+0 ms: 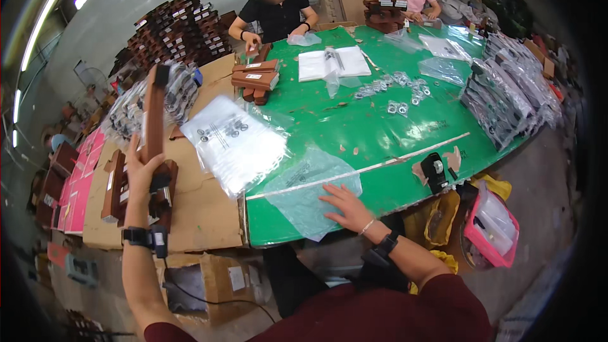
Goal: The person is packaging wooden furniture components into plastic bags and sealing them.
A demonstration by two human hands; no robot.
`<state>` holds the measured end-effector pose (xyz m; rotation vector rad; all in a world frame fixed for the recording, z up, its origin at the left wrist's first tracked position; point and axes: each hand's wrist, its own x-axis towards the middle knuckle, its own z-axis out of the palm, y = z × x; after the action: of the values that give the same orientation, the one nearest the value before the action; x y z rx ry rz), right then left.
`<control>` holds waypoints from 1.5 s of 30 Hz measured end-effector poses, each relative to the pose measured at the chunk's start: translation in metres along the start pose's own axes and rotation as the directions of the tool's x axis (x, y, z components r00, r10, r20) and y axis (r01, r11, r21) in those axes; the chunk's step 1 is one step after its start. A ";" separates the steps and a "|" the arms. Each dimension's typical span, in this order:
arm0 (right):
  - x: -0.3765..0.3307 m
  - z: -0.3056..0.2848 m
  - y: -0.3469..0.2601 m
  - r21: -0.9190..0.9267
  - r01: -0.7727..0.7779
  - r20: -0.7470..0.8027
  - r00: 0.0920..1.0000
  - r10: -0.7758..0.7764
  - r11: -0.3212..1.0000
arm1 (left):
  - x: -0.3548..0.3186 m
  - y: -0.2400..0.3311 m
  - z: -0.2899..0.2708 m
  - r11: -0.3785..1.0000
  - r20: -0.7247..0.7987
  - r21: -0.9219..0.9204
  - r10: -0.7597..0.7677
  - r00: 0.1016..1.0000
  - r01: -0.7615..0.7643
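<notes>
My left hand (140,171) grips a long reddish-brown bar (152,114) with a dark end, raised upright above the cardboard. Beneath it, several similar brown pieces (114,187) lie on the cardboard-covered part of the table. With fingers spread, my right hand (345,208) lies on a clear plastic bag (304,180) at the near edge of the green tabletop (405,183). Just beyond that bag is a stack of clear printed bags (237,145). A long white measuring strip (405,159) runs across the green surface, passing by the bag.
A black tape dispenser (434,172) sits near the right front edge. Bagged goods (506,88) are piled at right, above a pink basket (491,231). Small bagged round parts (398,109) lie mid-table. Two people work across the table, near stacked brown pieces (255,76).
</notes>
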<state>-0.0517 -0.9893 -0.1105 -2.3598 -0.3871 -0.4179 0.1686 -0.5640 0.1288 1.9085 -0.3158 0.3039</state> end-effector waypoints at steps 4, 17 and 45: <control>0.011 -0.017 -0.019 0.201 -0.052 -0.061 0.996 0.066 0.978 | -0.034 0.049 0.082 0.978 0.214 -0.203 0.006 0.977 0.038; 0.013 -0.101 -0.095 0.909 -0.185 0.156 0.982 -0.106 -0.375 | -0.243 0.093 0.242 0.250 0.959 -0.256 0.183 0.215 0.934; 0.093 -0.058 -0.047 -0.290 0.083 0.111 0.992 -0.053 0.954 | -0.284 -0.059 0.258 0.810 0.402 0.317 0.357 0.843 -0.494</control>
<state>0.0028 -0.9804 -0.0052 -2.6715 -0.4836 -0.4116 -0.0593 -0.7649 -0.1128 2.2942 -0.9900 0.3784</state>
